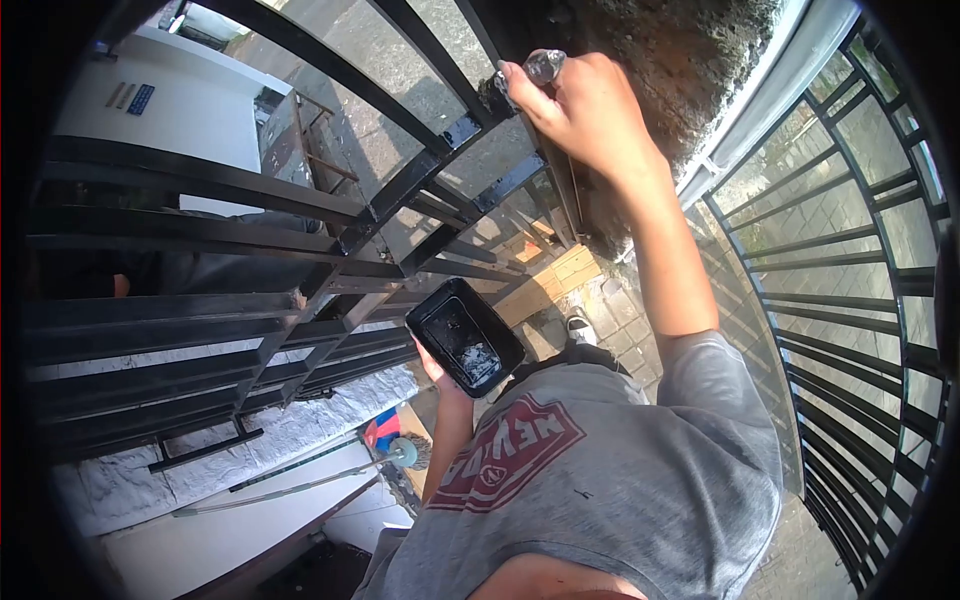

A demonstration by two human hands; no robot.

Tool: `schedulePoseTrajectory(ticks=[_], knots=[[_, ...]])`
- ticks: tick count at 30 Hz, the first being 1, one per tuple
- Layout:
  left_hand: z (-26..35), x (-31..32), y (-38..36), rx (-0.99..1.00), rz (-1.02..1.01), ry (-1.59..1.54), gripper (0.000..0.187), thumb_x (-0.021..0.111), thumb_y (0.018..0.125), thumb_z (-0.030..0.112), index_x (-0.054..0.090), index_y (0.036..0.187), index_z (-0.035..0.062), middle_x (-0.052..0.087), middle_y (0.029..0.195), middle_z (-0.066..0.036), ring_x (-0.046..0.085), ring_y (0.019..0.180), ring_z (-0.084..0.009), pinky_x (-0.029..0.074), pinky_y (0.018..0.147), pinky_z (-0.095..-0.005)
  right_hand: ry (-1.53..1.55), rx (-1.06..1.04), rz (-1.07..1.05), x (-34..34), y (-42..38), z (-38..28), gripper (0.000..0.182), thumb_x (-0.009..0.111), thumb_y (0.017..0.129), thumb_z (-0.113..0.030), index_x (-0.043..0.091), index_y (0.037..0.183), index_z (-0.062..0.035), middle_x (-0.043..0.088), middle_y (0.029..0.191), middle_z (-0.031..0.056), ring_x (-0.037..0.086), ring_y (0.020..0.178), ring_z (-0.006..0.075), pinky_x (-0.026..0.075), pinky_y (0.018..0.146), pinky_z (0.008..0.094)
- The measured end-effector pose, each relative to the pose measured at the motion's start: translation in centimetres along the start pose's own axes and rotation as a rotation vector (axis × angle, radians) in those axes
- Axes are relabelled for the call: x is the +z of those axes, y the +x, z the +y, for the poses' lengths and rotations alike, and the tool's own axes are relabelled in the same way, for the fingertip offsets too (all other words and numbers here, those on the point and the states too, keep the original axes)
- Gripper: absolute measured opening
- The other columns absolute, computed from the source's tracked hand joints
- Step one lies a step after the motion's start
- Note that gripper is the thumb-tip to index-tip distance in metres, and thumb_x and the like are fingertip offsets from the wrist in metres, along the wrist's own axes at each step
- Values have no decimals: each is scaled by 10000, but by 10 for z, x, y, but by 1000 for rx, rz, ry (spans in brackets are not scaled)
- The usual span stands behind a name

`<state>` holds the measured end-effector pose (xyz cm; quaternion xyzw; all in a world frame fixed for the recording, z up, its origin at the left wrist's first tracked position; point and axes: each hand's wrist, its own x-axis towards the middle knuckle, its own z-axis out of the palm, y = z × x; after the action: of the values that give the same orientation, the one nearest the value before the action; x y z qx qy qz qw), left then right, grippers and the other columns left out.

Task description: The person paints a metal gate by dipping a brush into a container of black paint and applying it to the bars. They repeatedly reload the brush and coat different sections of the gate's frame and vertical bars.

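My left hand (433, 366) is closed around the side of a black plastic tray (415, 318). Inside the tray are dark, shiny paint and a pale, glossy patch. Raised up at the far end of the fence, my right hand (597, 110) grips what looks like a paintbrush (545, 66) with a clear, shiny handle end. Its dark tip is against or very near the black metal fence (462, 130); contact is hard to make out. Wet-looking shine shows on the fence's rails close by. The tray is held below these rails, in front of my shirt.
Rough masonry (690, 60) stands beside my right hand. Another black barred fence (840, 240) curves along the right. Wooden planks (550, 285) lie near my shoe (580, 325). Behind the left bars, part of another person (250, 240) shows. A long-handled mop (402, 452) lies lower left.
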<state>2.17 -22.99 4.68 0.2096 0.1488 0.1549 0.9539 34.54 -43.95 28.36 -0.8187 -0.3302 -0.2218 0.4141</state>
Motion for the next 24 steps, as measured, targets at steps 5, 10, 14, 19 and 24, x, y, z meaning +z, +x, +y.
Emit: schedulePoseTrajectory(ticks=[5, 10, 14, 19, 24], knots=[[-3, -9, 3, -11, 15, -8, 708, 397, 1046, 627, 497, 1495, 90, 579, 1460, -146, 595, 1288, -365, 488, 1089, -557, 93, -76, -8, 17, 34, 14, 572, 645, 956, -425, 589, 666, 65, 501, 557, 250, 550, 560, 464, 467, 549, 489], [-1, -14, 12, -12, -20, -35, 713, 436, 1034, 619, 478, 1507, 87, 564, 1473, -155, 585, 1302, -371, 484, 1095, -566, 98, -94, 89, 10, 36, 4, 606, 653, 954, -424, 543, 627, 74, 454, 545, 254, 513, 516, 445, 438, 531, 487], [-3, -5, 13, -1, -9, -3, 744, 488, 1014, 617, 435, 1527, 80, 545, 1481, -169, 582, 1308, -368, 503, 1085, -552, 158, 3, -37, 11, 32, 16, 612, 660, 969, -406, 504, 612, 66, 398, 513, 212, 415, 452, 367, 395, 495, 453], [-6, 6, 10, -22, -107, 14, 706, 415, 1045, 613, 471, 1518, 92, 537, 1503, -162, 568, 1323, -377, 465, 1107, -578, 162, 216, -129, -3, 24, 3, 514, 649, 957, -386, 634, 729, 75, 542, 603, 274, 602, 596, 456, 505, 607, 493], [-1, 0, 17, -39, -100, -76, 697, 437, 1041, 605, 479, 1516, 97, 531, 1512, -152, 557, 1337, -379, 461, 1109, -586, 82, 124, -21, -15, -10, -2, 463, 666, 943, -368, 653, 705, 28, 567, 581, 226, 601, 592, 459, 503, 584, 489]])
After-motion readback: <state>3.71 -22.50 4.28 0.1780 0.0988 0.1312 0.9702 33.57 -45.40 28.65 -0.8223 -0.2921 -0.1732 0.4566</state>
